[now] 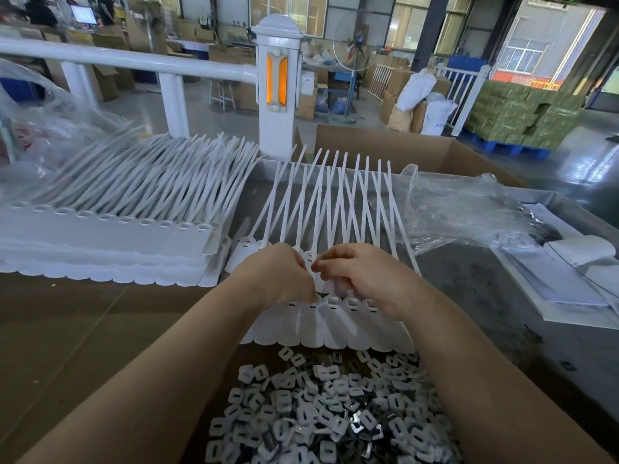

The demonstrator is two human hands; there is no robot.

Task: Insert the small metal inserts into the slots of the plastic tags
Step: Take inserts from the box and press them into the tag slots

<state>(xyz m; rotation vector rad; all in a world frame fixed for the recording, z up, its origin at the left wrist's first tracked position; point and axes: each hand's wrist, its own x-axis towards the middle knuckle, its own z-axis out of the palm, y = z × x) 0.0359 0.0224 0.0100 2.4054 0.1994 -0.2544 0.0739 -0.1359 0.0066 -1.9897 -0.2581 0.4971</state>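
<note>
I see both hands over the joined strip of plastic tags [330, 324] on a brown cardboard-covered table [77, 316]. Left hand [274, 279] fingers curled down, tips on the strip's slot edge. Right hand [365, 279] thumb and forefinger pinched together; can't tell what's between them. Heap of metal inserts [328, 413] just below the strip. Finished tag stack [110, 242] left. White railing [134, 61] behind, warehouse floor with boxes beyond.
</note>
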